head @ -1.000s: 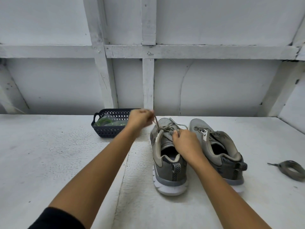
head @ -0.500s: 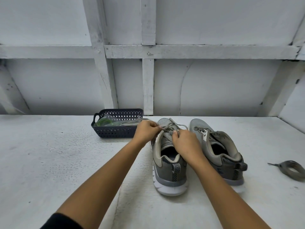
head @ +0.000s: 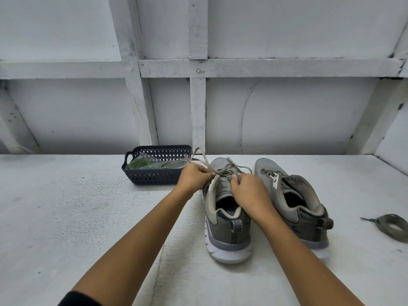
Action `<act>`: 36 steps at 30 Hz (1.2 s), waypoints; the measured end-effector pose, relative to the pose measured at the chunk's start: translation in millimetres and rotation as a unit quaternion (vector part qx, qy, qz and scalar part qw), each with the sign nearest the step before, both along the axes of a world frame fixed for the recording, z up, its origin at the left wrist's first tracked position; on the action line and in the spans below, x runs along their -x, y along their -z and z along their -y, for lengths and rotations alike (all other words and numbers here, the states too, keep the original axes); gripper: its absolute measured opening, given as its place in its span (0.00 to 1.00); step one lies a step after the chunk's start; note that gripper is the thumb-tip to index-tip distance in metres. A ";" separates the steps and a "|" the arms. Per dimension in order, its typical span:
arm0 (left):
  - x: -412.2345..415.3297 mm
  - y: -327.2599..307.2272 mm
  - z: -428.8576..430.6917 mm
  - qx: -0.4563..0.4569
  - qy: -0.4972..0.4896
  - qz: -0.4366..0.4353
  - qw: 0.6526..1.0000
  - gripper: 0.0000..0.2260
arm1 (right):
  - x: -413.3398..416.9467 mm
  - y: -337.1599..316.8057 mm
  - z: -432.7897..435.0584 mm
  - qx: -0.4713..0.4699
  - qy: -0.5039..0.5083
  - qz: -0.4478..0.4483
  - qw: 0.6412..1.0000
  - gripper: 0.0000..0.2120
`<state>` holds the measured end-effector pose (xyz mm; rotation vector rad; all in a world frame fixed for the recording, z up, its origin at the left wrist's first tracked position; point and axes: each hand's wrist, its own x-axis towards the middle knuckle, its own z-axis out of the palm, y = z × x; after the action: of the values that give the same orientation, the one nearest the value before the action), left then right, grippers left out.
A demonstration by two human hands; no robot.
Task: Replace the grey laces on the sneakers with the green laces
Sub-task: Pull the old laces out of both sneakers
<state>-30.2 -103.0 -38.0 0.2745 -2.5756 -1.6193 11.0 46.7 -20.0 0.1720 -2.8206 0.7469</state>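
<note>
Grey lace [head: 204,161] pinched between both hands, over left sneaker [head: 227,217].

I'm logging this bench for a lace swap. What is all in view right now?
basket: 1, dark blue, table's far side
green laces: count unclear, green, in the basket
laced sneaker: 1, grey, centre
unlaced sneaker: 1, grey, right of it
threaded lace: 1, grey, in laced sneaker
coiled lace: 1, grey, far right
table: 1, white, under everything
left hand: 1, pinches threaded lace
right hand: 1, pinches threaded lace
</note>
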 end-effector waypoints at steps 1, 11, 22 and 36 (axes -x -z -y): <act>0.3 0.1 -0.9 -0.012 -0.004 -0.003 1.000 0.08 | -0.2 -0.3 -0.1 0.000 -0.001 0.002 1.000 0.19; 10.2 -45.1 23.2 0.224 0.000 -0.044 0.974 0.05 | 19.6 -25.5 -10.3 -0.025 -0.053 0.089 0.994 0.21; 18.4 -17.2 8.3 0.580 0.139 -0.127 0.793 0.16 | 103.9 -35.0 0.9 -0.277 -0.215 0.067 0.934 0.17; 5.0 -65.2 9.6 0.250 0.120 -0.131 0.952 0.03 | 92.3 -61.5 -11.5 -0.074 -0.270 0.083 0.956 0.08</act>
<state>-35.3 -112.5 27.2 -0.2808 -2.7596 -0.9122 -81.3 58.2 41.5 0.9787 -3.0140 0.6683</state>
